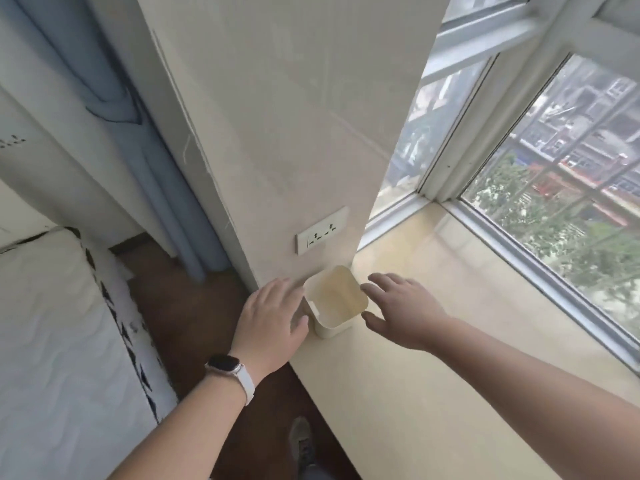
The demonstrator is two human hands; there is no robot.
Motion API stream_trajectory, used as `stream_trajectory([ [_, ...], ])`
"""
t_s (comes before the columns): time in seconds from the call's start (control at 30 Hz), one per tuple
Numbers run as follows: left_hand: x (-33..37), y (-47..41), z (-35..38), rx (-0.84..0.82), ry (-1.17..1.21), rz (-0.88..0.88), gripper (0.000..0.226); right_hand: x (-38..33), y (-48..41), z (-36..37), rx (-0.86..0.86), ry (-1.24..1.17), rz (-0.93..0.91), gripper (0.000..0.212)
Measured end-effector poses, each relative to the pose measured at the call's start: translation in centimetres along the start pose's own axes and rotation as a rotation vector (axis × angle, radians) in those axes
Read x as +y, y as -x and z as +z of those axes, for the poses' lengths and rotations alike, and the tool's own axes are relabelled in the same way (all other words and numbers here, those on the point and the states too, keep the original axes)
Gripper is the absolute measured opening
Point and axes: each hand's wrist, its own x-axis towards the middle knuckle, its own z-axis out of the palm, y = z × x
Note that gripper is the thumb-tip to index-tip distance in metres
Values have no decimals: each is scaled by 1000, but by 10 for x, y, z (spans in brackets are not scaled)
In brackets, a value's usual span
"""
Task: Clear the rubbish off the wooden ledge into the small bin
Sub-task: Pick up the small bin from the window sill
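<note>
A small cream square bin (pixel 335 299) stands upright on the pale ledge (pixel 433 341), in the corner against the wall. It looks empty inside. My left hand (pixel 273 317) is open just left of the bin, its thumb close to the bin's side. On the other side, my right hand (pixel 401 310) is open with fingers spread, fingertips near the rim. Neither hand holds anything. No rubbish shows on the ledge.
A wall (pixel 287 133) with a double socket plate (pixel 321 233) rises behind the bin. A large window (pixel 554 188) borders the ledge on the right. Left below are a dark wooden floor (pixel 194 306), a blue curtain (pixel 152 174), a white mattress (pixel 59 341) and my shoe (pixel 302 441).
</note>
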Motion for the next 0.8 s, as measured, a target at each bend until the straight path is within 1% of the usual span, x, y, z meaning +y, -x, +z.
stream_trajectory([
  [0.1, -12, -10, 35, -79, 135, -130, 45, 1, -21, 21, -56, -75, 54, 56],
  [0.17, -15, -11, 58, -146, 268, -231, 47, 2, -32, 33, -87, -139, 97, 59],
  [0.3, -15, -12, 96, -276, 468, -342, 47, 7, -51, 54, -123, -272, 206, 61],
  [0.37, -17, -13, 110, -327, 565, -430, 48, 10, -59, 63, -136, -348, 270, 60],
  [0.43, -19, -16, 121, -355, 683, -550, 45, 14, -67, 71, -167, -420, 332, 59],
  [0.53, -18, -25, 131, -345, 904, -697, 37, 18, -77, 86, -210, -516, 413, 60],
  [0.63, -15, -39, 133, -356, 1076, -774, 30, 21, -84, 96, -243, -599, 470, 61],
  [0.8, -22, -52, 150, -440, 1272, -818, 34, 24, -91, 108, -281, -690, 556, 64],
])
